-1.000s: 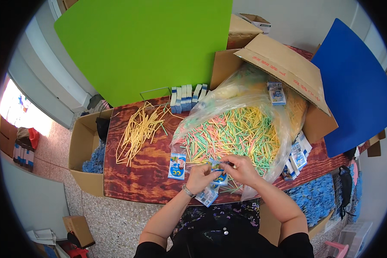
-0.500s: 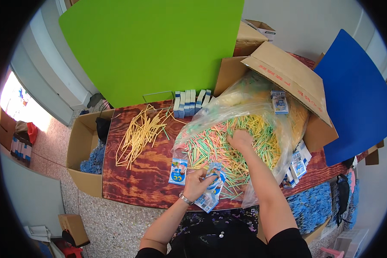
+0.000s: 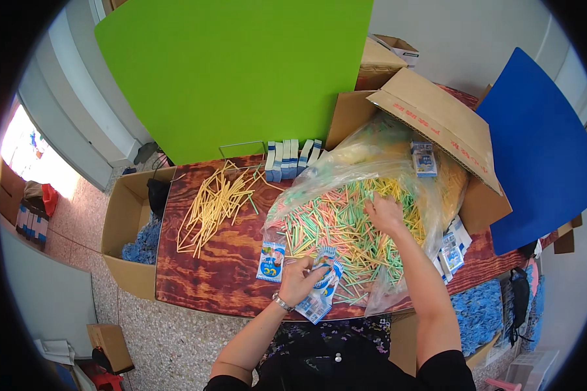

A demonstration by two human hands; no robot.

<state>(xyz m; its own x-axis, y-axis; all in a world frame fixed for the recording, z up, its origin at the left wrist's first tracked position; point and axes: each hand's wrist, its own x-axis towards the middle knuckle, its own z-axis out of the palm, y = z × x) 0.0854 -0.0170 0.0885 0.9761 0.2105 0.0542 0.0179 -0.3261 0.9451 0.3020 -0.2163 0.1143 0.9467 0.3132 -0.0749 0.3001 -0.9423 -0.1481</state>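
My left hand [image 3: 298, 281] is closed on a small blue-and-white packet [image 3: 321, 265] at the table's front edge. Beneath and beside it are more packets [image 3: 316, 306], partly overlapping, and a single packet [image 3: 270, 262] lies flat to the left. A wide heap of short, thin pastel sticks [image 3: 332, 228], pink, green and yellow, fills an opened clear plastic bag [image 3: 430, 221]. My right hand [image 3: 386, 214] reaches down into the right part of this heap, fingers bent among the sticks. Its fingertips are hidden, so whether it grips any sticks does not show.
Longer pale yellow sticks [image 3: 216, 210] lie loosely at the table's left. Bundled blue-and-white stacks [image 3: 290, 159] stand at the back, before a green board [image 3: 241, 78]. A tilted cardboard box [image 3: 437, 117] holds the bag's far end. More packets [image 3: 451, 254] lie at the right.
My right hand has shifted right and slightly back across the heap, with its forearm swinging right. My left hand stays in nearly the same place with the packet.
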